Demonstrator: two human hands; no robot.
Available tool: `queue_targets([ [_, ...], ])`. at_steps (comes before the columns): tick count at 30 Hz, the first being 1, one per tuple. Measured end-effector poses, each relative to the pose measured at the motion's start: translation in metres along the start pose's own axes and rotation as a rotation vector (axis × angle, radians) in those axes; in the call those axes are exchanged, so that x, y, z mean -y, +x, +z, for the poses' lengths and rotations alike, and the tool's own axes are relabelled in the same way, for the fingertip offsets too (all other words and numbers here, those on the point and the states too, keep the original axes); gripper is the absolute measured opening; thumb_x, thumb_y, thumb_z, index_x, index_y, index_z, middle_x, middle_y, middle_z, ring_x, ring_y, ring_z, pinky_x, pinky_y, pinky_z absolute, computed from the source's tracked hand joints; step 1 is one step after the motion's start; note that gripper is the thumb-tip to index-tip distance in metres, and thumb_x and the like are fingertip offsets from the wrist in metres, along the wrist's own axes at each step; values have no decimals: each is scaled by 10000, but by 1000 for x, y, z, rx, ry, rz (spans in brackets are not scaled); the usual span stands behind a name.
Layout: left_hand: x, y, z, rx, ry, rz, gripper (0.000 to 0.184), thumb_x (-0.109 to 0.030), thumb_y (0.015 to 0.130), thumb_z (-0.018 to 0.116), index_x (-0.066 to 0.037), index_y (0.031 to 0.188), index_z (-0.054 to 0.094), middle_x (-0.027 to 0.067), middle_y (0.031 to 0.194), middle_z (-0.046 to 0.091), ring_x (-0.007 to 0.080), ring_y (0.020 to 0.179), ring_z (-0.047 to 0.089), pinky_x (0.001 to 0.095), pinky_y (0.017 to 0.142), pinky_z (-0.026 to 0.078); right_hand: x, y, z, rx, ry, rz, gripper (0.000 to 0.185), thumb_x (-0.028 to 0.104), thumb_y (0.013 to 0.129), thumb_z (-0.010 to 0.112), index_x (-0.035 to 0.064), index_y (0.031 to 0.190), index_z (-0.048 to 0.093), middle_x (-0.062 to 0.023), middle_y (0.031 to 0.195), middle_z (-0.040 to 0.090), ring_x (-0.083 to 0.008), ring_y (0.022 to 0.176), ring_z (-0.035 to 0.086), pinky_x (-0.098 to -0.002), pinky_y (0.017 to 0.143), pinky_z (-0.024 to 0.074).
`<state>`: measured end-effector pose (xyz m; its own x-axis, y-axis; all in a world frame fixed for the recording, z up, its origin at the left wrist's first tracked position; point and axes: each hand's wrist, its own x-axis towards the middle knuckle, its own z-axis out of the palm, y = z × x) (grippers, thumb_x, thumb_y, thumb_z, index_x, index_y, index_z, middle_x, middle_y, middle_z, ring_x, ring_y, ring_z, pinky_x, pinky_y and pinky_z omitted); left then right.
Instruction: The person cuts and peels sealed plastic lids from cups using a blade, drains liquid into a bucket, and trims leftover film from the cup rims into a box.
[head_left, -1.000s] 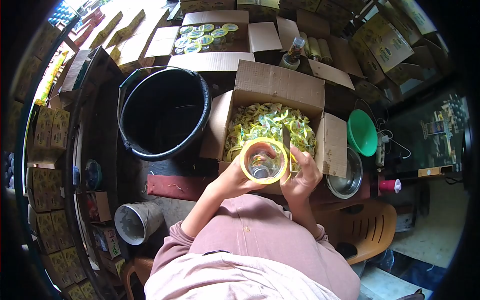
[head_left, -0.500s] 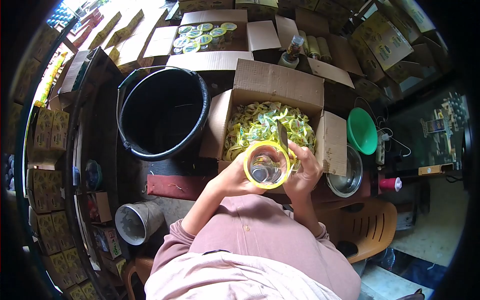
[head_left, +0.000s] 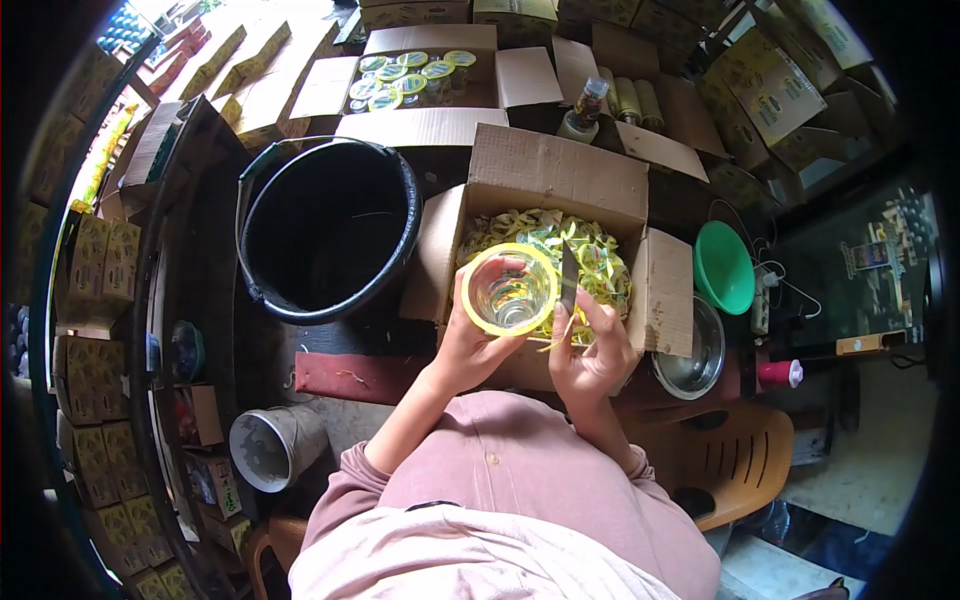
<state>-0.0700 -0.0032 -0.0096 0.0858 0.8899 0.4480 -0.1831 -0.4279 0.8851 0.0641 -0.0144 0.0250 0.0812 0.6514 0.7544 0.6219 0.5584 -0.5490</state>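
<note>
A clear cup with a yellow rim [head_left: 511, 314] is tilted toward the camera, and my left hand [head_left: 472, 348] is closed round its side. My right hand [head_left: 592, 352] pinches a dark, narrow blade [head_left: 569, 275] that points up, just right of the cup. A thin yellow strip hangs by the fingers of my right hand. Both hands are over the near edge of an open cardboard box [head_left: 560, 172], which holds a heap of yellow and green plastic scraps [head_left: 602, 262].
Left of the box stands a large black bucket [head_left: 330, 230]. Behind, another carton [head_left: 430, 38] holds several yellow-lidded cups. To the right are a green bowl [head_left: 724, 267] and a clear bowl [head_left: 700, 350]. A grey bucket [head_left: 275, 448] stands lower left, an orange chair [head_left: 740, 460] lower right.
The cup in my left hand has moved left and up, away from the blade. My right hand has shifted slightly down and left, and a yellow strip now shows beside its fingers.
</note>
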Motion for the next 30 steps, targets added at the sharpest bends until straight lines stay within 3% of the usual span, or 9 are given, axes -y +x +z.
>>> queue_targets([
  [16,-6,-5,7,-54,369,87,718,0,727,625,20,1269,154,175,1192,334,266,1142,395,351,964,337,1,-11,7,-42,11,-76,307,-42,676,649,4,976,597,-73,673,552,-186,551,540,-278,515,444],
  [19,-9,-4,9,-68,306,92,660,29,712,624,13,1251,242,149,1168,358,249,1097,423,341,938,345,1,-10,8,-50,-25,-91,304,-56,673,641,3,969,602,-76,674,552,-187,548,537,-280,515,444],
  [30,-7,-4,8,-14,339,102,679,11,700,666,14,1245,261,142,1148,347,252,1092,436,334,900,394,0,3,6,-47,-77,-128,326,-77,656,633,-5,973,604,-73,667,543,-190,543,525,-285,522,448],
])
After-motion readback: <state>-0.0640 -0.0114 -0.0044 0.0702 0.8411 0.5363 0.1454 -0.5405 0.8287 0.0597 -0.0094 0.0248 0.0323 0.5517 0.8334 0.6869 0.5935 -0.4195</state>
